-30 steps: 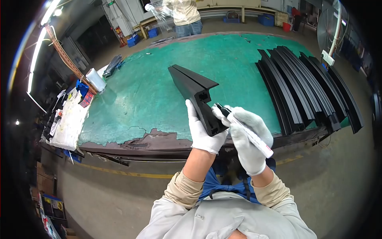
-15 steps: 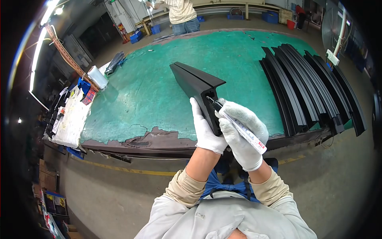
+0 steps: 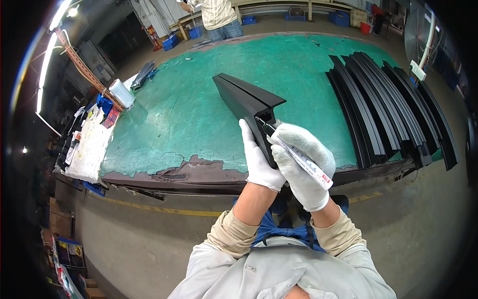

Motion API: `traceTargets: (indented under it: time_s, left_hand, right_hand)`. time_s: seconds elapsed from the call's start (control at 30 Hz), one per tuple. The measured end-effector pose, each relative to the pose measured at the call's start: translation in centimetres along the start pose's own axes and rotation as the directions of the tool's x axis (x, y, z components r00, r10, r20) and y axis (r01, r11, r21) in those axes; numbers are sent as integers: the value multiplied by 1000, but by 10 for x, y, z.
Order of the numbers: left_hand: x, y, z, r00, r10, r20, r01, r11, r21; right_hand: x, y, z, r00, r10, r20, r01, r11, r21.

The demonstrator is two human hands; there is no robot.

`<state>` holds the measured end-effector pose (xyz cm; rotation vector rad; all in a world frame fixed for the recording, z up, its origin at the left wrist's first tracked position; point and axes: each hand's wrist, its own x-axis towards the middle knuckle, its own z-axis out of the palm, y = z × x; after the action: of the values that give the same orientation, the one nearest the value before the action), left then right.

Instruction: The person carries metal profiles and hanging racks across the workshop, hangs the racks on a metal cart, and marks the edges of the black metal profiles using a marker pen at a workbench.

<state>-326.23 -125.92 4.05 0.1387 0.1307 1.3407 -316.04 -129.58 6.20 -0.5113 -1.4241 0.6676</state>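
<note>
A black profile [image 3: 239, 97] slants over the green tabletop, its cut end towards me. My left hand [image 3: 260, 162], in a white glove, is closed round the near end of it from the left and below. In my right hand [image 3: 304, 164], also gloved, is a white marker pen [image 3: 311, 172] with a black front part. The pen's tip is at the upper part of the profile's cut end; whether it touches cannot be made out. Both gloves are close together at the near end.
Several long black profiles [image 3: 383, 109] lie side by side at the right of the green table [image 3: 164, 119]. On the left are a clear roll [image 3: 121, 93], a dark bundle [image 3: 144, 74] and a white sheet [image 3: 87, 154]. Across the table stands a person [image 3: 219, 20].
The pen tip has moved from near the profile's lower end up to the upper part of its cut face. My right hand has come along with it. The person opposite has shifted left.
</note>
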Motion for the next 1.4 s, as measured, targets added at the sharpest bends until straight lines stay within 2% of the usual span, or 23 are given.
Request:
traceTargets:
  time_s: [0.13, 0.33, 0.43, 0.53, 0.7, 0.8, 0.87, 1.0, 1.1, 1.23, 1.33, 1.4]
  left_hand:
    - [4, 0, -7, 1000, 6, -4, -6, 1000, 22]
    - [3, 0, -7, 999, -11, -31, 12, 1000, 15]
    - [-3, -2, 6, 988, -4, -155, 13, 998, 58]
    - [-5, 0, 17, 989, -19, -146, 25, 999, 38]
    - [6, 9, 7, 994, -26, -103, 30, 999, 35]
    - [10, 11, 1, 985, 12, -173, 1, 997, 71]
    - [8, 10, 3, 977, 31, -211, -12, 996, 88]
    - [5, 7, 6, 984, -2, -176, 10, 999, 44]
    - [5, 6, 4, 980, 21, -200, -2, 995, 96]
    - [10, 9, -1, 980, 33, -198, -15, 996, 92]
    - [7, 6, 4, 981, 37, -193, -19, 995, 94]
    - [5, 5, 5, 980, 40, -193, -22, 995, 93]
  right_hand:
    - [-2, 3, 0, 1000, -1, -19, 2, 997, 78]
    - [-1, 3, -3, 1000, -10, -9, 11, 1000, 28]
    - [-1, 3, -6, 998, -65, 21, 65, 998, -9]
    - [-2, -4, -1, 991, 52, -121, -36, 991, 131]
    - [2, -2, 4, 976, 103, -192, -69, 982, 174]
    - [5, 7, 1, 985, -161, -55, 156, 984, -82]
    - [4, 7, 1, 988, -147, -51, 142, 986, -83]
    - [1, 8, 1, 993, -109, -38, 105, 991, -85]
    - [2, 8, 0, 995, -88, -36, 85, 993, -83]
    - [2, 7, -2, 987, -161, 5, 161, 983, -88]
    - [0, 7, 0, 997, -53, -56, 50, 997, -67]
    - [0, 7, -1, 997, -56, -44, 53, 997, -64]
